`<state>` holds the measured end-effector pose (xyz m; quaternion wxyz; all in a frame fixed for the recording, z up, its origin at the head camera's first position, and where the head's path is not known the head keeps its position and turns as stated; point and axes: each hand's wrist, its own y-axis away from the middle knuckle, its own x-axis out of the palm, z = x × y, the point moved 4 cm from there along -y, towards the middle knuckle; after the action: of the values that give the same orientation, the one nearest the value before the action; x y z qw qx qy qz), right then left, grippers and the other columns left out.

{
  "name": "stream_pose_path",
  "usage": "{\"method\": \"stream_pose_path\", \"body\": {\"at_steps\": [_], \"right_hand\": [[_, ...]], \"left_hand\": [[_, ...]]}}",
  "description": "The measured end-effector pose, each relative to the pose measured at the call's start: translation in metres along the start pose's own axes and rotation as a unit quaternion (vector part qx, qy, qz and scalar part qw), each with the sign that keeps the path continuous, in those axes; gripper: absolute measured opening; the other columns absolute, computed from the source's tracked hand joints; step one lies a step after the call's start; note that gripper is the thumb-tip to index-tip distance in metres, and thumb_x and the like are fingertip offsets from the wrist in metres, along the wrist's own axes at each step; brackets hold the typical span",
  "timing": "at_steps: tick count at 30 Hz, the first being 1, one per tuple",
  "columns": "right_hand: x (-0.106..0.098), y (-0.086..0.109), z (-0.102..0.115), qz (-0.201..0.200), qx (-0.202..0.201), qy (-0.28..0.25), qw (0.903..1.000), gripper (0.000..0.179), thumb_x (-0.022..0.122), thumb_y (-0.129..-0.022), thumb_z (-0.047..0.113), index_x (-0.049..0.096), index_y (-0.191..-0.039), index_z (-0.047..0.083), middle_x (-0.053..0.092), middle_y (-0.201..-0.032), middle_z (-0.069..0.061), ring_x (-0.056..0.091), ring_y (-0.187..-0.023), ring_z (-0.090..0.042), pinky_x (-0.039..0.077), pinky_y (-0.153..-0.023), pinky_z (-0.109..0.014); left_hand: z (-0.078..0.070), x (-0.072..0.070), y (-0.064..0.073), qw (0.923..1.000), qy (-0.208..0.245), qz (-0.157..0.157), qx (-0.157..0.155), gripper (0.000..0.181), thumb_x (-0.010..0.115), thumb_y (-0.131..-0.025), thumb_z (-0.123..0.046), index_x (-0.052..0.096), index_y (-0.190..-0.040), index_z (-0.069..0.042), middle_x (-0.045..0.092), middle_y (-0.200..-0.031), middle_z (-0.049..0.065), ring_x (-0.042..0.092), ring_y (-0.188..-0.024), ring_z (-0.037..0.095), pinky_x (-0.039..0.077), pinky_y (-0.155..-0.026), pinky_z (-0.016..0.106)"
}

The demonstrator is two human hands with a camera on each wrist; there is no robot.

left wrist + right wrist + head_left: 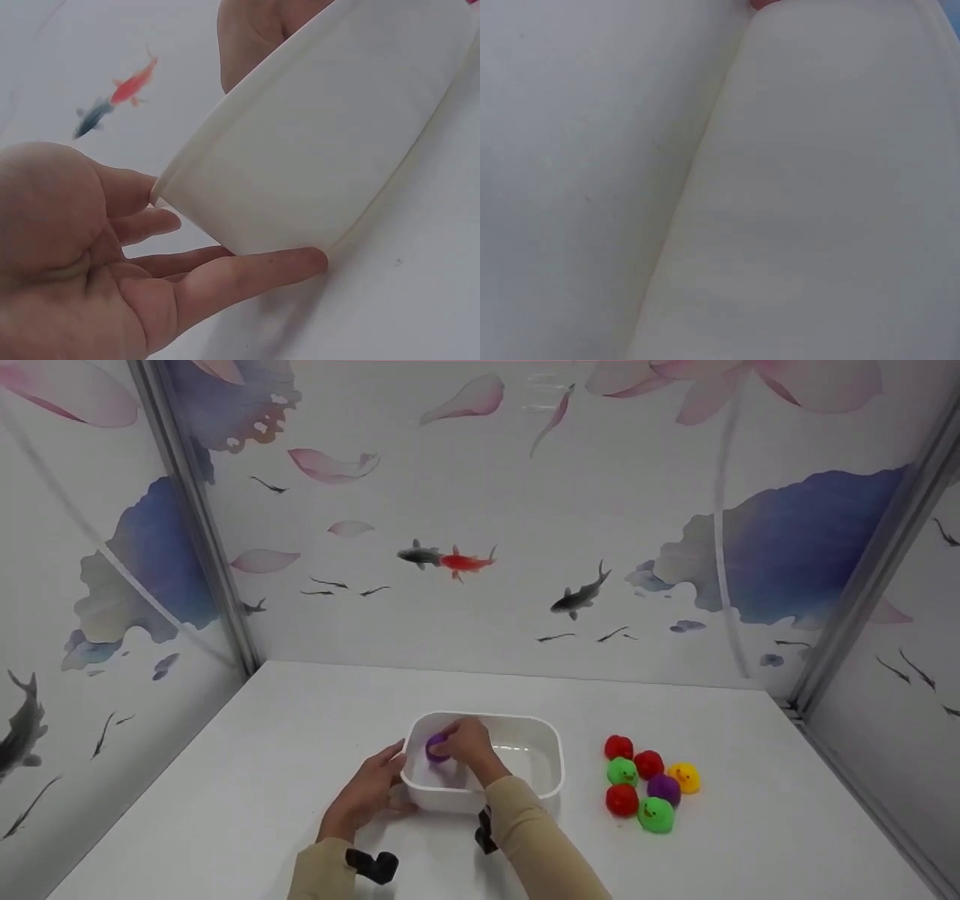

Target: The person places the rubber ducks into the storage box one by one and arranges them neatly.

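I have the person's right hand (471, 741) reaching down inside a white, rounded-rectangular basin (450, 799) with glossy walls, its thumb and fingertips closed in a pinch on a small, round purple toy (435, 749). That toy is at the basin's left end, below the rim; I can't tell from here whether it touches the floor. On my left wrist feed, the left hand (364, 789) has its digits spread and nearly straight, laid lightly about the basin's left corner: one fingertip meets the rim, while the lowest digit lies along the outer wall. My right wrist feed gives me mostly that outer wall and tabletop, so I read the right fingers from the head camera alone. Well apart from the basin, to its right, I see a close cluster on the white tabletop (225, 810): three rounded red toys (622, 800), two bright green duck-faced toys (656, 815), one yellow duck-faced toy (684, 778) and a second purple toy (664, 790) among them. Both forearms wear beige sleeves (551, 840), and white panels printed with fish and petals (517, 495) stand around the table.
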<state>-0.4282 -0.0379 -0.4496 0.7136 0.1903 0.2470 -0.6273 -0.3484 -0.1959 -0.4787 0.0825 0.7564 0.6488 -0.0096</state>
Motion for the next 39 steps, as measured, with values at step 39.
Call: {"method": "stream_pose_path", "body": {"at_steps": [39], "right_hand": [[-0.158, 0.1, 0.003, -0.001, -0.078, -0.073, 0.9942, 0.042, 0.076, -0.09, 0.022, 0.067, -0.13, 0.016, 0.06, -0.141, -0.009, 0.057, -0.132, -0.034, 0.055, -0.104, -0.046]], "left_hand": [[0.001, 0.003, 0.001, 0.9991, 0.027, -0.03, -0.012, 0.052, 0.042, -0.109, -0.022, 0.03, -0.158, -0.01, 0.043, -0.153, 0.027, 0.043, -0.14, 0.048, 0.062, -0.084, 0.051]]}}
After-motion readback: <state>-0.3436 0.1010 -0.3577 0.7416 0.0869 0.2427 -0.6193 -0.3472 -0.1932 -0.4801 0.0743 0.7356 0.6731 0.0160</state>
